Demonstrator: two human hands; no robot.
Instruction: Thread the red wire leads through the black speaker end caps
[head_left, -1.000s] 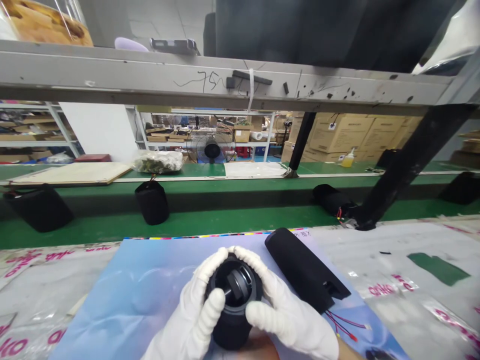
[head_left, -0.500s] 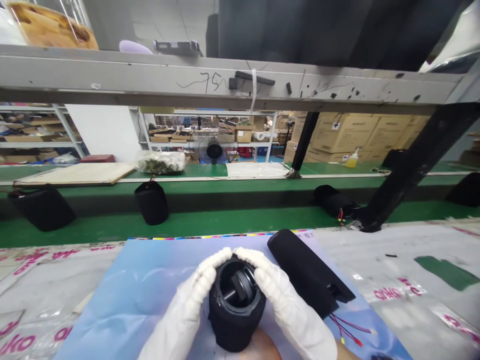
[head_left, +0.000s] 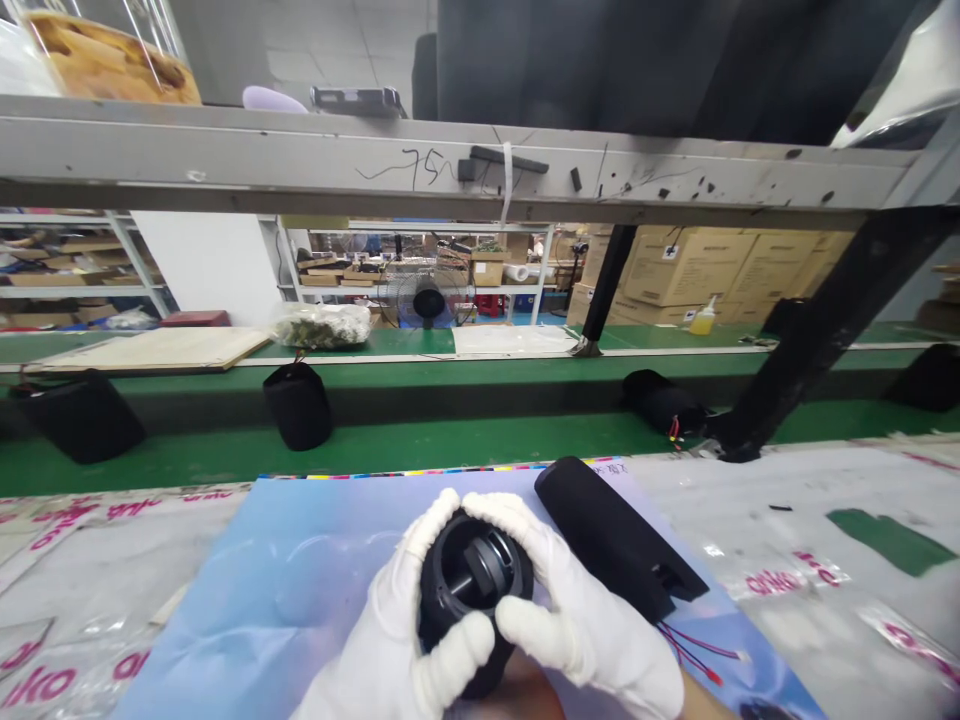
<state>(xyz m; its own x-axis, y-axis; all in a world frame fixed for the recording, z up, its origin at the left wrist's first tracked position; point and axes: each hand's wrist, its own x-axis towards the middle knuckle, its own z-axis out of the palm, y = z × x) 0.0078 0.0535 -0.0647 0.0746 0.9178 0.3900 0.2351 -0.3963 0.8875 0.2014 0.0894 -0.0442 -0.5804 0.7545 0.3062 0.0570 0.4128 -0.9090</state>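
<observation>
Both of my hands wear white gloves and wrap round a black cloth-covered speaker cylinder (head_left: 487, 670), its open end facing up. Inside the ring-shaped rim a dark round part is visible. My left hand (head_left: 405, 610) grips the left side, thumb on the near rim. From the right, my right hand (head_left: 562, 600) closes on it in the same way, its thumb close to the left one. A longer black cloth-covered piece (head_left: 615, 540) lies just right of my right hand, with red and dark wires (head_left: 697, 660) coming out at its near end.
Under the work lies a blue printed sheet (head_left: 300, 560). Beyond it a green conveyor (head_left: 450, 435) carries several black cylinders, one of them upright (head_left: 298, 405). A grey shelf beam (head_left: 300, 150) crosses overhead, and a slanted black post (head_left: 817, 340) stands at the right.
Both thumbs have come over the near rim of the cylinder, and the hands have closed further round it. The black cylinders on the conveyor have shifted slightly left.
</observation>
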